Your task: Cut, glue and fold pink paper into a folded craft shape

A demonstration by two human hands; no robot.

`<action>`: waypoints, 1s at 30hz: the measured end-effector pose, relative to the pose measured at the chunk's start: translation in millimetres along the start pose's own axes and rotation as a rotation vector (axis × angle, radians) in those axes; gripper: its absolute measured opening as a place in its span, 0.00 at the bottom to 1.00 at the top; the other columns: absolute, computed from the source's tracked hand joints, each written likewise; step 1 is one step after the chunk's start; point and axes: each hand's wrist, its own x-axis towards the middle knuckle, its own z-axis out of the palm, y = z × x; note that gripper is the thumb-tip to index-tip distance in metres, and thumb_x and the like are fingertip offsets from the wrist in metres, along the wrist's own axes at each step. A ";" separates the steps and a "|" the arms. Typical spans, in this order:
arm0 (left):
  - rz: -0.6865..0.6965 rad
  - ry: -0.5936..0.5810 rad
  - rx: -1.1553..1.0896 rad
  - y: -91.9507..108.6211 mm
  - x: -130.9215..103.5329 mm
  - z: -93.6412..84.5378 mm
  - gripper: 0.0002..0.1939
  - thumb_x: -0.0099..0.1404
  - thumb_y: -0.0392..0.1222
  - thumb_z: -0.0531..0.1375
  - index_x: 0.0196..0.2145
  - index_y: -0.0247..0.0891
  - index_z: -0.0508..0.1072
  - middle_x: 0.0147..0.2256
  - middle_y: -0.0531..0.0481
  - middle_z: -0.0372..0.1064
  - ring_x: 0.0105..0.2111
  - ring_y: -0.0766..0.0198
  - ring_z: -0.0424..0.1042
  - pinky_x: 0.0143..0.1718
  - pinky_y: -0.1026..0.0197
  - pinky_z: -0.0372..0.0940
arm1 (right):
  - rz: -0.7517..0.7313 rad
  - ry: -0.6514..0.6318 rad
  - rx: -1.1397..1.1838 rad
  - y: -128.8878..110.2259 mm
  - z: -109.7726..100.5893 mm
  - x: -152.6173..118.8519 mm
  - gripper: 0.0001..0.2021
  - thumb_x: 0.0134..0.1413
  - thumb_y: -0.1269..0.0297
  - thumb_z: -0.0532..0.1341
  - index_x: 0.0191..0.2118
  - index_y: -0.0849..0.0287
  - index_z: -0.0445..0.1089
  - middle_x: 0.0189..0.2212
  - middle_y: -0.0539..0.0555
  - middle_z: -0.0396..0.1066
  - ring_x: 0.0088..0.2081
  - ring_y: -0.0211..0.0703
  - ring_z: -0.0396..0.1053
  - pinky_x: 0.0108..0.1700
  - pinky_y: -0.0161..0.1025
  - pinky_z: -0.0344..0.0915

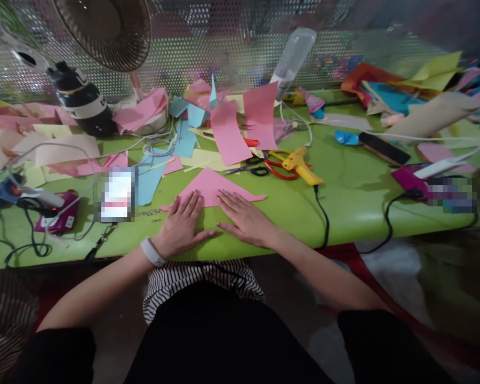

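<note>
A sheet of pink paper (209, 184), folded into a wide triangle, lies on the green table with its peak pointing away from me. My left hand (183, 221) rests flat on its left part, fingers stretched out over the lower edge. Across from it, my right hand (242, 216) presses flat on the right part, fingers extended and thumb apart. Both thumbs point toward each other on the bare tabletop. Beyond the triangle lie black-handled scissors (259, 170), red-handled scissors (290, 175) and a yellow glue gun (303, 166).
Loose pink sheets (228, 133) and blue paper (152, 178) lie behind my hands. A phone (117, 194) and a magenta power strip (64, 213) with cables sit at left. At the back stand a fan (108, 26), a black bottle (82, 101) and a tilted clear bottle (294, 58).
</note>
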 end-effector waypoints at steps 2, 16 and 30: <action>-0.051 -0.001 0.017 -8.6 -11.9 -5.1 0.48 0.66 0.72 0.42 0.69 0.30 0.45 0.69 0.32 0.45 0.69 0.47 0.44 0.68 0.42 0.40 | 0.010 -0.013 0.001 -1.0 -0.2 0.5 0.39 0.68 0.43 0.41 0.72 0.65 0.30 0.71 0.60 0.35 0.72 0.49 0.35 0.72 0.50 0.40; -0.191 0.017 0.104 -19.2 -37.7 -14.0 0.48 0.66 0.72 0.39 0.69 0.30 0.45 0.68 0.31 0.46 0.69 0.45 0.47 0.68 0.39 0.41 | 0.261 -0.008 -0.003 28.4 -5.6 -37.6 0.42 0.66 0.40 0.38 0.72 0.70 0.39 0.71 0.65 0.39 0.72 0.53 0.38 0.71 0.53 0.42; -0.133 -0.044 0.044 -33.9 -36.2 -16.5 0.48 0.66 0.72 0.42 0.70 0.33 0.43 0.69 0.33 0.45 0.70 0.48 0.44 0.68 0.42 0.38 | 0.333 0.197 0.070 6.8 -43.1 15.7 0.20 0.68 0.53 0.49 0.35 0.58 0.73 0.33 0.58 0.76 0.34 0.45 0.71 0.35 0.41 0.61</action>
